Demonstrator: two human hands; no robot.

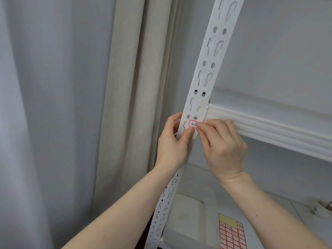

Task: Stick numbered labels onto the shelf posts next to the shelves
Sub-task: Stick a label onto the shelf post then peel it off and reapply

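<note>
White slotted shelf post (pixel 199 83) leans across view, a ribbed shelf edge (pixel 269 130) joining it from the right. Red-bordered label (pixel 193 124), handwritten "2-2", sits on the post face just below that joint. Left hand (pixel 173 142) wraps the post's left edge, fingers curled behind it, thumb flat on the label's lower edge. Right hand (pixel 222 150) pinches or presses the label's right end with bunched fingertips; whether that end is stuck down cannot be told. Label sheet (pixel 231 234) lies on the lower shelf (pixel 265 209), several spaces peeled off, beside a white box (pixel 186 221). Step in hand looks like smoothing down. Best done by rubbing from the thumb outward, keeping the label square to the post and off the slots, which would leave it unsupported
</note>
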